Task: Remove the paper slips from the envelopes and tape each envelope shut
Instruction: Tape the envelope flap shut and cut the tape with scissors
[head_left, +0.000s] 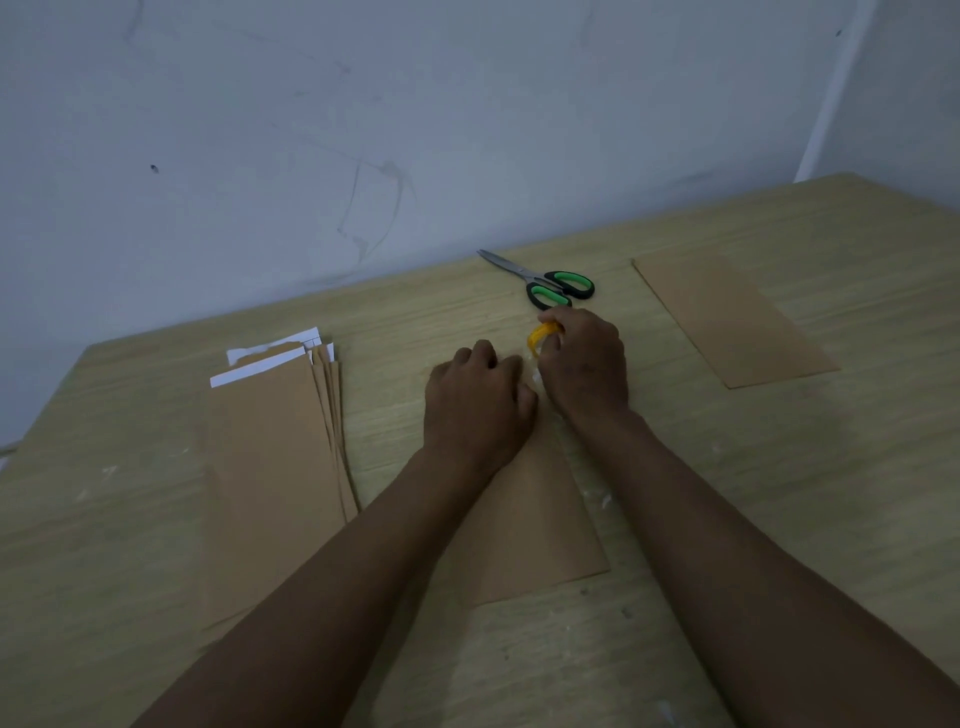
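**Hands meet at the top of a brown envelope**

While the left hand (478, 400) lies palm down with fingers bent on the upper end of a brown envelope (535, 519) at the centre of the frame, the right hand (584, 364) curls round a yellow tape roll (537, 335) just beside it, a clear strip of tape showing between the two hands. The envelope rests flat on the wooden table (779, 493). Left of centre sits a stack of brown envelopes (275, 467), with white paper slips (265, 358) sticking out of their upper ends. Green-handled scissors (545, 278) lie just above the right hand. Another single brown envelope (727, 317) lies well apart at the right of the frame.
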